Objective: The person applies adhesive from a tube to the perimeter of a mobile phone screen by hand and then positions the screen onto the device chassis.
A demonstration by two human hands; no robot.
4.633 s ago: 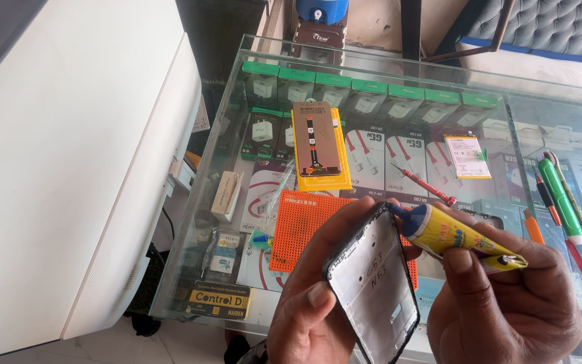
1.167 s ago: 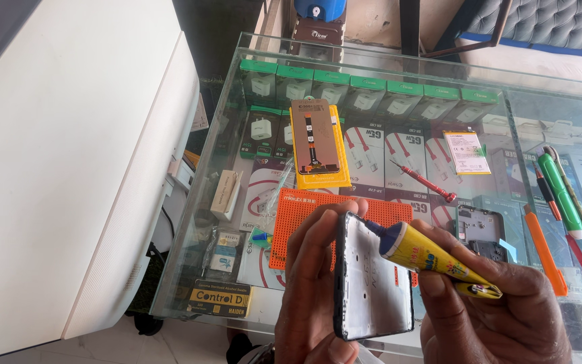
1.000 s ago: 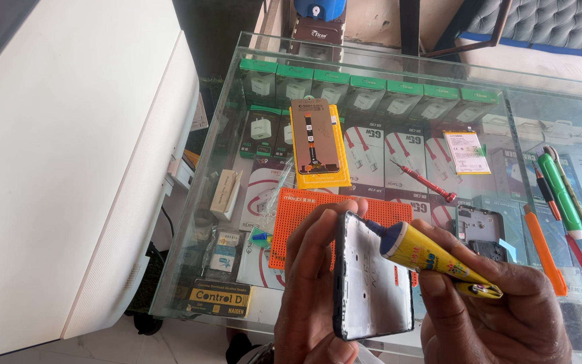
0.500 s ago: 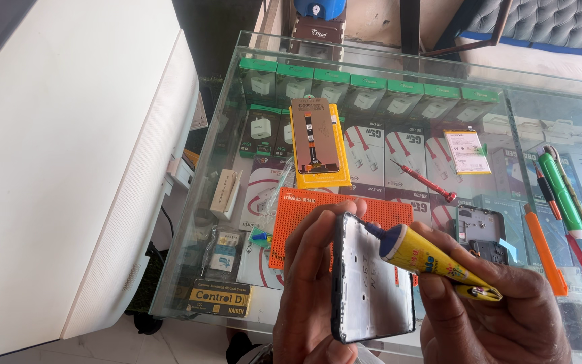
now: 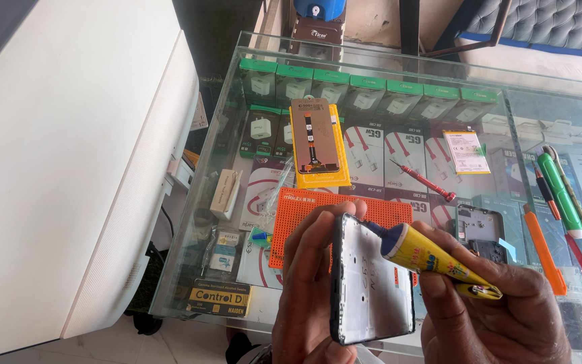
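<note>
Phone frame (image 5: 372, 280), one of them, is sitting nearest to me, tilted up on edge over the near rim of the glass surface (image 5: 264, 168). I am seeing my left hand (image 5: 311, 290) gripping it, fingers (image 5: 318, 232) curled over its left side and thumb low at the bottom corner. My right hand (image 5: 500, 317) is holding one yellow glue tube (image 5: 439, 259), fingers closed around its crimped tail, and the tube's dark nozzle is touching the frame's top right edge.

Just beyond the frame, I am counting one orange mat (image 5: 308, 219) lying flat on the glass, partly hidden behind my left fingers and the frame. To the right of it, one dark phone back part (image 5: 483, 232) is resting, half covered by the tube and my right hand. One orange tool (image 5: 543, 249) is lying near my right wrist, and further right one green pen (image 5: 560, 195) among a few thinner tools that I cannot count surely.

Further out, one red-handled screwdriver (image 5: 422, 182) is lying slantwise, and one display panel (image 5: 312, 135) is resting on a yellow sheet. Under the glass at the far side, I am counting about eight green-topped boxes (image 5: 365, 91) in a row.
</note>
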